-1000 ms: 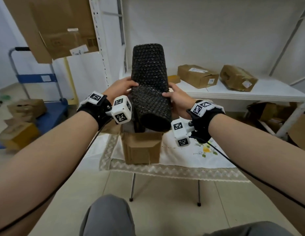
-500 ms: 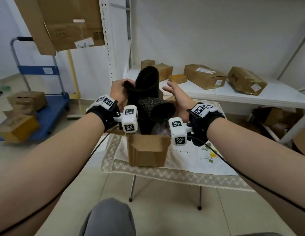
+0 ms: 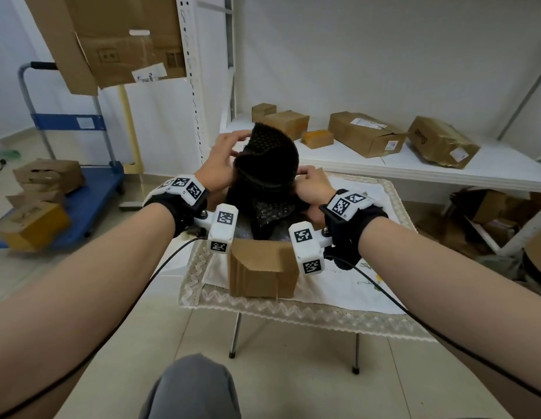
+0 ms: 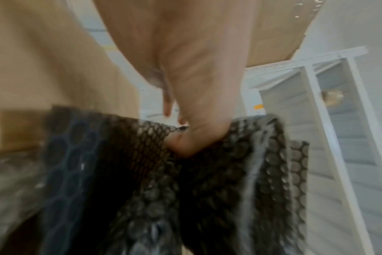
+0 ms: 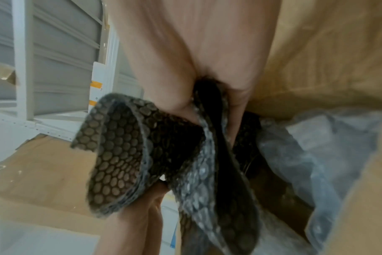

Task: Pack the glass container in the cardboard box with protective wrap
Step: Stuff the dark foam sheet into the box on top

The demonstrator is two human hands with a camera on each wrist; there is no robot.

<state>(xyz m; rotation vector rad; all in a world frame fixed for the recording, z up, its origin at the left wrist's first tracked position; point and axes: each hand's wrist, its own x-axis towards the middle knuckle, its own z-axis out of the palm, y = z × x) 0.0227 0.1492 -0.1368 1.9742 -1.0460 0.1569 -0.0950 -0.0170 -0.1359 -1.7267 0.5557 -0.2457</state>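
While the open cardboard box (image 3: 263, 267) stands on the cloth-covered counter (image 3: 369, 285), a folded sheet of black bubble wrap (image 3: 267, 164) is held over and partly down into its open top by both hands. The left hand (image 3: 221, 164) is placed on the left side of the wrap near its raised upper fold; in the left wrist view its thumb (image 4: 185, 143) is seen pressed into the dark bubbled layers, so the left grip is closed on the wrap, though that picture is blurred. The right hand (image 3: 311, 184) is set lower on the right side, at the box's rim, and in the right wrist view the wrap (image 5: 207, 155) is pinched between its thumb and fingers, one loose end being curled outward to the left. Inside the box, clear plastic wrapping (image 5: 316, 155) is seen beside the black sheet. The glass container itself cannot be made out; whether it lies within the black wrap or under the clear plastic cannot be told. Behind the counter, several closed cardboard parcels (image 3: 366, 134) are laid on a white shelf (image 3: 444, 167), and more boxes are stacked on a blue trolley (image 3: 82, 192) at the left.
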